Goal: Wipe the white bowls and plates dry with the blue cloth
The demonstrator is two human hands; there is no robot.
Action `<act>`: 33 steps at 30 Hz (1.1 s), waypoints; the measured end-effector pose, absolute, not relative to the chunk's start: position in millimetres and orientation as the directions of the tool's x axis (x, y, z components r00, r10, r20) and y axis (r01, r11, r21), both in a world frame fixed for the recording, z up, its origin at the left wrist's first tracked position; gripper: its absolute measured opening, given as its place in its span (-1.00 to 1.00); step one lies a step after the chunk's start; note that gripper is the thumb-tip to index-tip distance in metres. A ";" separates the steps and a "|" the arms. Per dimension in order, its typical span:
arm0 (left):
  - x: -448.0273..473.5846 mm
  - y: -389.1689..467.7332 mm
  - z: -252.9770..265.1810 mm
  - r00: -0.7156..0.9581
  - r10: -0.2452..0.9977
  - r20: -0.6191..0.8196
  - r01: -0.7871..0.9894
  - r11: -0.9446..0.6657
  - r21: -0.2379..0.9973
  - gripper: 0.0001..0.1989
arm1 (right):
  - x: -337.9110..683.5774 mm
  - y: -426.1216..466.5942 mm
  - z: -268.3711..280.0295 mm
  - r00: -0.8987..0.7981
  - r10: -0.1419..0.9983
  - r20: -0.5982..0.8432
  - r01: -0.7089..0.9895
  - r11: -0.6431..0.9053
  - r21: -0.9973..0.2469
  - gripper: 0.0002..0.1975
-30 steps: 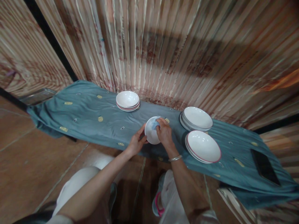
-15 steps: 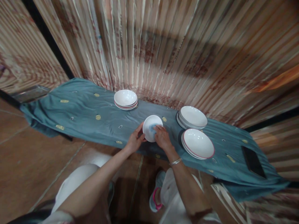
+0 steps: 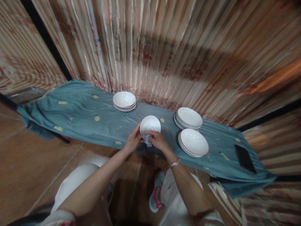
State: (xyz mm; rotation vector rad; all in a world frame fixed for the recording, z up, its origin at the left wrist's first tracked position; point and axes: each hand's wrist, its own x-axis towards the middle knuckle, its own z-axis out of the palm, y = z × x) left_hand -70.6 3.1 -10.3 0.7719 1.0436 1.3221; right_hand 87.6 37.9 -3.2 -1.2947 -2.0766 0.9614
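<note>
A small white bowl (image 3: 150, 123) is held above the front part of the cloth-covered table, its inside facing up toward me. My left hand (image 3: 133, 138) grips the bowl's left side, thumb at the rim. My right hand (image 3: 158, 140) pinches a light blue cloth (image 3: 147, 138) against the near rim, and part of the cloth hangs down outside the bowl. A silver bangle circles my right wrist. To the right, nearest my right hand, is a stack of red-rimmed white bowls (image 3: 194, 142).
Another stack of white dishes (image 3: 189, 117) stands behind the red-rimmed one. Farther left is a small stack of bowls (image 3: 124, 100). A dark phone (image 3: 245, 158) lies at the right end of the teal tablecloth (image 3: 82, 116). Behind the table hangs a striped curtain (image 3: 150, 56).
My right hand has moved from the bowl's inside to its near rim, bringing the blue cloth over the edge. My left hand keeps its hold. The view has shifted slightly.
</note>
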 end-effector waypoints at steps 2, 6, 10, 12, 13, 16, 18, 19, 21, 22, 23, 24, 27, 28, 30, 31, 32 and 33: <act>-71.4 3.1 -8.8 -0.073 0.979 -0.190 -0.409 0.144 0.901 -0.28 | 88.9 37.9 -0.7 -0.403 0.914 0.044 0.455 0.241 -0.857 -0.66; -73.0 3.8 -8.0 -0.082 0.974 -0.212 -0.475 0.148 0.867 -0.26 | 95.9 36.9 8.7 -0.428 0.904 -0.014 0.252 0.104 -0.962 -0.71; -75.5 5.9 -9.9 -0.112 0.959 -0.259 -0.512 0.168 0.842 -0.24 | 105.8 38.7 19.6 -0.358 0.933 -0.027 0.124 0.019 -0.992 -0.74; -77.5 6.8 -12.0 -0.141 0.950 -0.279 -0.516 0.170 0.840 -0.24 | 110.4 41.2 23.7 -0.279 0.960 -0.009 0.051 0.005 -0.999 -0.78; -78.6 7.0 -13.3 -0.154 0.947 -0.283 -0.515 0.168 0.841 -0.24 | 112.5 42.5 25.5 -0.240 0.971 -0.006 0.006 -0.004 -1.000 -0.79; -81.3 6.6 -17.6 -0.186 0.937 -0.295 -0.492 0.171 0.854 -0.27 | 117.9 46.0 30.4 -0.168 0.986 -0.019 -0.110 -0.038 -0.993 -0.77; -81.9 5.9 -20.5 -0.191 0.936 -0.295 -0.460 0.180 0.869 -0.30 | 120.6 47.4 33.1 -0.138 0.990 -0.018 -0.165 -0.041 -0.985 -0.78; -81.8 5.6 -21.9 -0.187 0.939 -0.289 -0.442 0.182 0.878 -0.30 | 121.7 47.8 34.1 -0.120 0.993 -0.013 -0.194 -0.036 -0.980 -0.79; -82.0 5.2 -24.8 -0.188 0.944 -0.270 -0.400 0.178 0.899 -0.27 | 123.1 48.0 35.5 -0.090 0.996 0.000 -0.246 -0.023 -0.969 -0.82; -82.6 5.0 -26.2 -0.202 0.946 -0.254 -0.365 0.168 0.916 -0.24 | 123.5 47.8 35.8 -0.079 0.997 0.005 -0.268 -0.016 -0.963 -0.83; -83.7 4.7 -27.6 -0.231 0.947 -0.225 -0.305 0.149 0.941 -0.21 | 123.6 47.6 36.1 -0.069 0.998 0.012 -0.286 -0.009 -0.958 -0.84; -85.3 4.2 -28.8 -0.265 0.949 -0.170 -0.211 0.115 0.971 -0.19 | 123.5 47.3 36.2 -0.061 0.998 0.018 -0.301 -0.001 -0.954 -0.85; -91.8 1.3 -31.1 -0.246 0.950 0.191 0.253 -0.127 0.959 -0.26 | 121.5 47.2 36.7 -0.032 0.999 0.031 -0.330 0.019 -0.944 -0.86; -93.3 0.0 -31.1 -0.163 0.934 0.318 0.397 -0.233 0.888 -0.33 | 120.5 47.5 36.9 -0.021 0.999 0.032 -0.334 0.023 -0.942 -0.86; -93.5 -2.1 -30.0 0.039 0.886 0.461 0.566 -0.400 0.721 -0.48 | 118.3 48.3 37.4 -0.005 1.000 0.025 -0.332 0.022 -0.943 -0.84; -92.1 -2.6 -28.9 0.119 0.871 0.477 0.601 -0.445 0.664 -0.53 | 117.4 48.7 37.5 0.001 1.000 0.019 -0.329 0.018 -0.944 -0.82; -89.8 -2.6 -27.5 0.174 0.865 0.470 0.616 -0.468 0.634 -0.56 | 116.6 49.1 37.4 0.004 1.000 0.012 -0.323 0.013 -0.946 -0.80; -87.0 -2.1 -25.8 0.206 0.867 0.454 0.616 -0.476 0.628 -0.58 | 116.2 49.4 36.9 0.001 1.000 0.005 -0.310 0.005 -0.951 -0.78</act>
